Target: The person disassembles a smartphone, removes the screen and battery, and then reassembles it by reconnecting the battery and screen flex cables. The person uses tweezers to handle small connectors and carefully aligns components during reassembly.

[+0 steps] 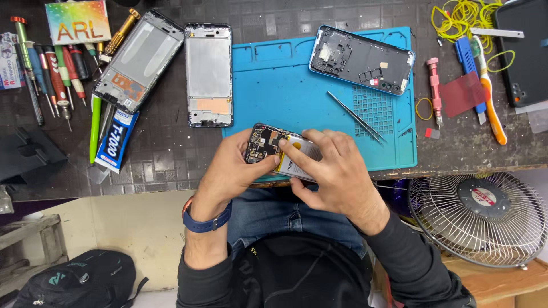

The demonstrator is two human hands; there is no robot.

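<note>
— Opened phone gripped by left hand over blue mat edge; right hand fingers pressed flat on battery.

— Could slip off toward lap; grip only at edges, pressing hard.

The left hand and right hand meet in front of the body, forearms angled inward. Left fingers curl in a grip, thumb on top. Right fingers lie flat, pointing toward the left fingers.
</note>
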